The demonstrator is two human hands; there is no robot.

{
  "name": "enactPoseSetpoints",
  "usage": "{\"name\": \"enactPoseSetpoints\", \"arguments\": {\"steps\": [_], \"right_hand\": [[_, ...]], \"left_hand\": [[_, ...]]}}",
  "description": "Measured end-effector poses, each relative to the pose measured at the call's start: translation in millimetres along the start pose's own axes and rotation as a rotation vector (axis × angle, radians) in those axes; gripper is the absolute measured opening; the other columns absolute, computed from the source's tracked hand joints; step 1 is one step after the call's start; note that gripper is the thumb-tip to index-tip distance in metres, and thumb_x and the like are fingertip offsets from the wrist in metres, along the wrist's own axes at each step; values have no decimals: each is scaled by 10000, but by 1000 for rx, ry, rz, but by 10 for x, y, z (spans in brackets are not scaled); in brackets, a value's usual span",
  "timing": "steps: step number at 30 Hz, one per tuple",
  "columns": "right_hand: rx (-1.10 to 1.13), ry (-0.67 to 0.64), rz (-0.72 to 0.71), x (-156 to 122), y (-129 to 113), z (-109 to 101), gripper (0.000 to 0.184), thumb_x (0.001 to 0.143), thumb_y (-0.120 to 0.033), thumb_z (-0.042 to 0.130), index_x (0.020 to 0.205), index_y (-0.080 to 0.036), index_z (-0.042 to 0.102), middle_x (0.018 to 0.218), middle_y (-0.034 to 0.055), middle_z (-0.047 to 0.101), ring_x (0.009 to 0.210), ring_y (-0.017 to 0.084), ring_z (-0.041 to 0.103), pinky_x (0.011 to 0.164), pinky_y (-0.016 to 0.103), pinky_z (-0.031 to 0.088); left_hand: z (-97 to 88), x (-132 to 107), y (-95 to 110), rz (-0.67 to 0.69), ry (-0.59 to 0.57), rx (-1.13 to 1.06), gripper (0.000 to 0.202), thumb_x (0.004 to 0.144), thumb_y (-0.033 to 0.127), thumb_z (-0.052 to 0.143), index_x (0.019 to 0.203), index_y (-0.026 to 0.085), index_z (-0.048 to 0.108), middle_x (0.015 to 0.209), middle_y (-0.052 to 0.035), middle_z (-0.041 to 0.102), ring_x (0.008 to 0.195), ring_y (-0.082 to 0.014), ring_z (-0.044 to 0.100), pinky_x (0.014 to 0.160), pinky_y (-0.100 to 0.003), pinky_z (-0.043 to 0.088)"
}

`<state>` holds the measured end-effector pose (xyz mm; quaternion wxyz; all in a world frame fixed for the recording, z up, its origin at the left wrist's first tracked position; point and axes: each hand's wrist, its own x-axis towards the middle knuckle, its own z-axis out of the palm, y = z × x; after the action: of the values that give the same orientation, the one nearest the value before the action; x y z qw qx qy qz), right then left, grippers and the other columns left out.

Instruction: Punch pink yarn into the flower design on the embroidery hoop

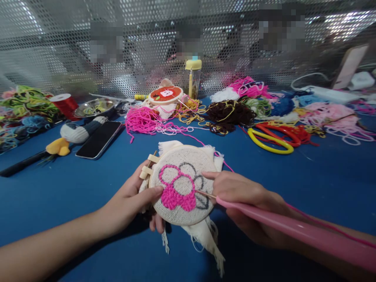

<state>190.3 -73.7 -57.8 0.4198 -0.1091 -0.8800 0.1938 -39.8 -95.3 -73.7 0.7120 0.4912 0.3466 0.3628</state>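
My left hand grips the left side of a round embroidery hoop, thumb on the front and fingers behind. Stretched in it is off-white woven cloth with a flower drawn in dark outline. Two lower petals are filled with pink loops; part of the outline above is pink too. In my right hand is a pink punch needle, its metal tip touching the cloth near the flower's centre. My right index finger rests on the cloth. Pink yarn runs along the handle.
Behind the hoop lie a bright pink yarn heap, a second hoop with orange stitching, dark brown yarn and yellow-and-red scissors. At left are a phone, red thread spool and metal dish. A perforated metal screen stands behind.
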Motion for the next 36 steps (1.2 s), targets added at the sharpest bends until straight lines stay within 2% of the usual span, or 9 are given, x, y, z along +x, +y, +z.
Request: {"name": "enactPoseSetpoints", "arguments": {"steps": [7,13,17,21,26,29,33,36], "right_hand": [[32,11,35,-55,13,-12,273,753,-51,434,999,-168,426,710,18,531,687,120,530,849,425,433],[-10,4,24,-45,20,12,213,783,-87,410,976,-176,424,693,9,512,678,113,510,825,400,441],[-72,-85,2,-50,67,52,86,814,-145,406,888,-169,440,671,-3,488,645,100,466,772,362,439],[-255,-169,-81,-58,77,46,33,815,-173,443,813,-152,467,589,-26,443,580,92,400,731,328,426],[-301,-248,13,-91,59,58,102,807,-129,399,792,-149,498,645,-8,471,626,98,421,777,333,397],[-374,-232,19,-89,65,98,152,812,-149,393,706,-158,503,603,-12,472,598,97,415,822,352,378],[-494,-171,-18,-35,65,123,140,804,-124,435,706,-144,532,584,7,530,609,106,458,771,328,401],[-366,-160,17,-13,60,93,164,830,-220,430,708,-155,520,587,10,531,615,112,478,738,316,421]], "left_hand": [[-2,8,-6,-5,9,15,409,842,231,409,1187,245,191,505,-9,633,438,-147,606,384,-172,457],[-3,15,-10,-5,-8,31,404,840,238,415,1182,248,200,522,-5,634,448,-142,610,383,-162,452],[2,20,-21,-13,-12,44,412,840,246,419,1186,255,195,519,3,629,452,-137,607,393,-168,457],[3,13,-29,-21,-11,47,439,841,243,417,1196,271,161,521,10,630,449,-134,604,391,-167,455],[25,-14,0,-13,-34,93,519,843,267,414,1227,278,65,525,12,630,456,-129,600,411,-177,460],[52,-36,24,-4,-53,142,562,843,284,412,1242,272,16,545,6,635,471,-122,594,433,-185,462],[63,-55,26,1,-67,168,510,843,290,410,1231,268,79,570,-1,641,486,-117,589,455,-194,464],[50,-50,14,-4,-61,148,503,843,287,410,1227,254,85,554,2,633,480,-119,592,446,-190,464]]}}
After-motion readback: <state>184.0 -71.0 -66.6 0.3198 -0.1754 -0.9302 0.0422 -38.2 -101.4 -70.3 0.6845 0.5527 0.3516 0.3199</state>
